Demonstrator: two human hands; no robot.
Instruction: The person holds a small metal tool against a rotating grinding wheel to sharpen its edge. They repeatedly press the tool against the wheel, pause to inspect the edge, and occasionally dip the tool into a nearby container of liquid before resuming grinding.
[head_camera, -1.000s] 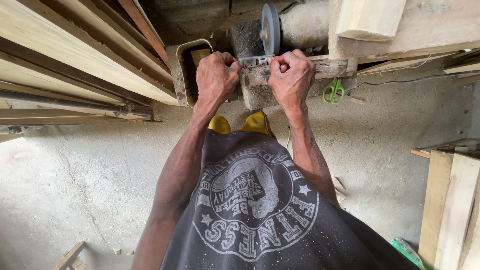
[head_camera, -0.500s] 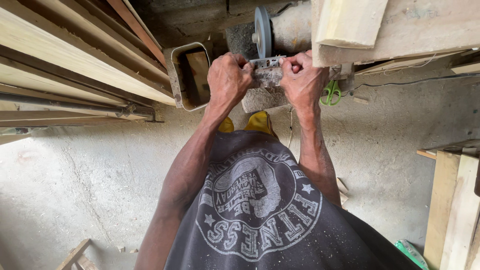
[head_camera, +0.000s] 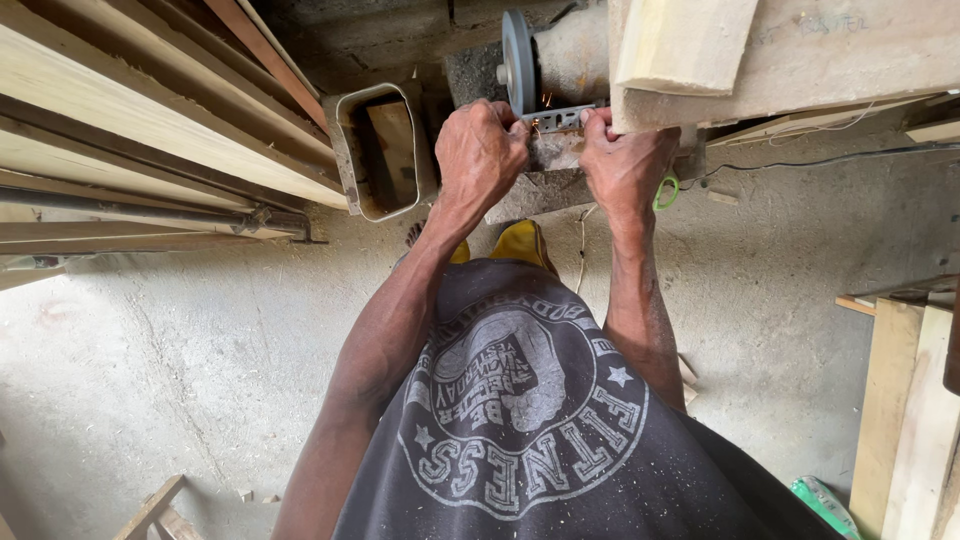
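Both hands (head_camera: 480, 150) gripping a flat metal blade (head_camera: 556, 120).
Arms stretched forward, right hand (head_camera: 625, 165) pinching its other end, edge touching the grinding wheel (head_camera: 517, 62).

Left grip (head_camera: 482, 150) clenched; right grip (head_camera: 625, 165) clenched

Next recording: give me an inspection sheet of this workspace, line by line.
Surface: dusty concrete floor, scattered with wood chips.
Job's things: flat metal blade pressed against the grinding wheel; sparks at the contact.
Clutter: open rectangular container beside the grinder; green-handled tool by the right wrist; wood offcuts on the floor.
Hands: left hand and right hand both grip the blade.
Cables: dark cable runs along the floor under the bench.
Surroundings: stacked timber planks at left, wooden bench above, boards at right.
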